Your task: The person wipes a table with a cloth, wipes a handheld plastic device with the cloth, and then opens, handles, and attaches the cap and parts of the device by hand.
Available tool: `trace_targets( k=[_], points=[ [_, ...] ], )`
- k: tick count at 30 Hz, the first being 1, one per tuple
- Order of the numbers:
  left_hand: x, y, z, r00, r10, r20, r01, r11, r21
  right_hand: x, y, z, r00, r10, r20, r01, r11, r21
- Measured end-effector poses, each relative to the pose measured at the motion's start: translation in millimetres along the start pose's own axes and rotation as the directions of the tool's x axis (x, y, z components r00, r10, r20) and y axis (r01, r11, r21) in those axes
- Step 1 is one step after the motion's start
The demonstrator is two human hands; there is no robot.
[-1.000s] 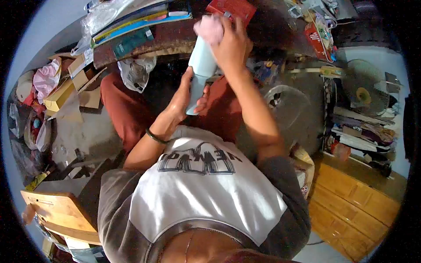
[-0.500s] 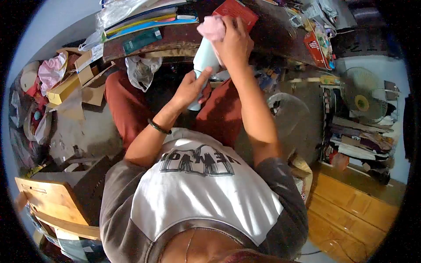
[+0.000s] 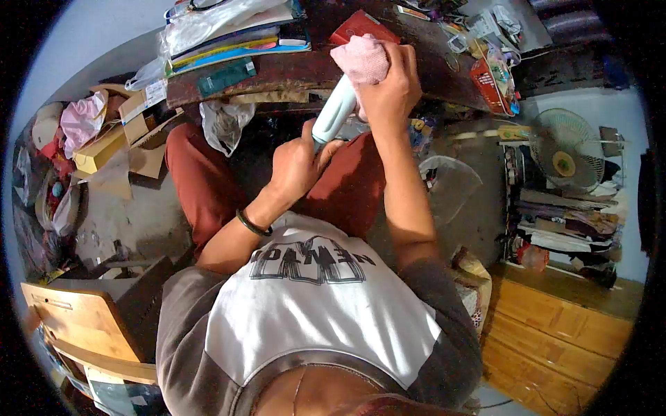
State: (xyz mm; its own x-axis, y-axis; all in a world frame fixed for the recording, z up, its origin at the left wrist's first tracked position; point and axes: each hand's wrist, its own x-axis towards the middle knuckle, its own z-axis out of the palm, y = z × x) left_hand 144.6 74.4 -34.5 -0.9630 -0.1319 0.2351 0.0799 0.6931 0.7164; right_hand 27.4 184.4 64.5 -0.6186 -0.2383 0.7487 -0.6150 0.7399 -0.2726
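Observation:
Above my knees I hold a pale mint, long-handled object (image 3: 336, 112), tilted with its upper end to the right; its exact kind does not show. My left hand (image 3: 297, 166) is wrapped around its lower end, thumb along the side. At the upper end, my right hand (image 3: 390, 87) is closed on a pink cloth (image 3: 363, 58) pressed around the object. The cloth and fingers hide that top part. A long groove shows on the side facing me.
A dark wooden table (image 3: 291, 78) lies ahead, bearing a stack of folders (image 3: 239, 43) and a red box (image 3: 363, 28). Cardboard boxes (image 3: 139, 128) are on the left. A fan (image 3: 567, 149) stands right, above wooden drawers (image 3: 562, 333). A plastic bag (image 3: 226, 125) hangs at the table edge.
The mint object has turned, so its narrower grooved side now faces me. My right hand and the cloth have moved a little right and down. My left fist has turned around the lower end.

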Motion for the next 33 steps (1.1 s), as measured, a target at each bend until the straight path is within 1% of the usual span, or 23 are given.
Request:
trace_targets(
  k=[2, 6, 7, 8, 9, 11, 12, 13, 15, 16, 19, 21, 22, 23, 24, 25, 26, 27, 28, 30, 31, 32, 33],
  points=[
    [4, 2, -6, 1.000, -0.016, -0.024, 0.017, 0.998, 0.056, -5, -14, -1, 0.999, -0.052, -0.003, 0.052, 0.998, 0.020],
    [5, -33, -6, 0.977, 0.212, 0.014, -0.212, 0.971, 0.108, -66, -49, -4, 0.963, -0.134, 0.235, 0.107, 0.986, 0.128],
    [9, -31, -3, 0.975, 0.195, -0.105, -0.187, 0.979, 0.083, -77, -55, -7, 0.940, -0.188, 0.286, 0.142, 0.975, 0.172],
    [6, -28, -5, 0.977, 0.182, -0.109, -0.178, 0.983, 0.046, -78, -52, -9, 0.945, -0.225, 0.238, 0.180, 0.963, 0.199],
    [1, -24, -6, 0.980, 0.168, -0.107, -0.168, 0.986, 0.006, -73, -48, -11, 0.960, -0.191, 0.206, 0.158, 0.974, 0.163],
    [2, -28, -2, 0.961, 0.272, -0.046, -0.266, 0.959, 0.101, -54, -39, -20, 0.983, -0.114, 0.141, 0.102, 0.991, 0.086],
    [3, -6, -11, 0.994, 0.104, -0.046, -0.101, 0.993, 0.055, -39, -35, -26, 0.994, -0.074, 0.079, 0.069, 0.996, 0.064],
    [1, -1, -10, 0.994, 0.107, -0.023, -0.106, 0.993, 0.060, -25, -24, -25, 0.996, -0.082, -0.035, 0.084, 0.993, 0.077],
    [-1, 5, -8, 0.994, 0.110, 0.014, -0.111, 0.991, 0.072, -3, -13, -28, 0.990, -0.032, -0.137, 0.039, 0.998, 0.053],
    [-3, 6, -7, 0.996, 0.071, 0.049, -0.069, 0.997, -0.040, -1, -11, -28, 0.988, -0.033, -0.151, 0.041, 0.998, 0.050],
    [-6, 7, -7, 0.992, 0.069, 0.105, -0.058, 0.992, -0.111, -11, -10, -25, 0.990, -0.039, -0.139, 0.049, 0.996, 0.070],
    [-7, -2, -1, 0.993, 0.104, 0.050, -0.086, 0.958, -0.273, -40, -19, -24, 0.999, -0.006, -0.043, 0.014, 0.983, 0.181],
    [-8, -10, 7, 0.993, 0.120, 0.024, -0.104, 0.930, -0.353, -57, -30, -29, 0.998, -0.019, 0.067, 0.006, 0.982, 0.189],
    [-5, -20, 11, 0.975, 0.221, -0.006, -0.200, 0.870, -0.451, -71, -37, -33, 0.984, -0.028, 0.176, -0.007, 0.981, 0.192],
    [0, -24, 8, 0.947, 0.319, -0.035, -0.287, 0.790, -0.542, -80, -35, -34, 0.985, -0.121, 0.124, 0.097, 0.978, 0.183],
    [0, -21, 8, 0.963, 0.257, -0.081, -0.244, 0.705, -0.666, -84, -33, -34, 0.974, -0.216, 0.071, 0.202, 0.965, 0.169],
    [0, -16, 8, 0.960, 0.266, -0.092, -0.251, 0.663, -0.705, -80, -27, -34, 0.966, -0.259, 0.018, 0.251, 0.951, 0.180],
    [0, -11, 8, 0.956, 0.274, -0.103, -0.258, 0.620, -0.741, -74, -26, -39, 0.985, -0.170, 0.032, 0.162, 0.973, 0.165],
    [-6, -8, -2, 0.970, 0.233, 0.067, -0.083, 0.580, -0.810, -58, -24, -44, 0.991, -0.124, -0.044, 0.130, 0.975, 0.178],
    [-10, -2, -18, 0.900, 0.185, 0.396, 0.271, 0.475, -0.837, -21, -9, -46, 0.985, -0.040, -0.169, 0.071, 0.981, 0.183],
    [-8, 1, -21, 0.877, 0.237, 0.419, 0.298, 0.417, -0.859, -8, 1, -48, 0.977, -0.001, -0.213, 0.040, 0.983, 0.180],
    [-6, 3, -23, 0.853, 0.286, 0.437, 0.328, 0.358, -0.874, 0, 8, -52, 0.987, -0.029, -0.156, 0.056, 0.985, 0.166],
    [-6, 4, -25, 0.828, 0.335, 0.450, 0.360, 0.298, -0.884, -1, 9, -49, 0.991, 0.022, -0.132, 0.012, 0.968, 0.250]
  ],
)
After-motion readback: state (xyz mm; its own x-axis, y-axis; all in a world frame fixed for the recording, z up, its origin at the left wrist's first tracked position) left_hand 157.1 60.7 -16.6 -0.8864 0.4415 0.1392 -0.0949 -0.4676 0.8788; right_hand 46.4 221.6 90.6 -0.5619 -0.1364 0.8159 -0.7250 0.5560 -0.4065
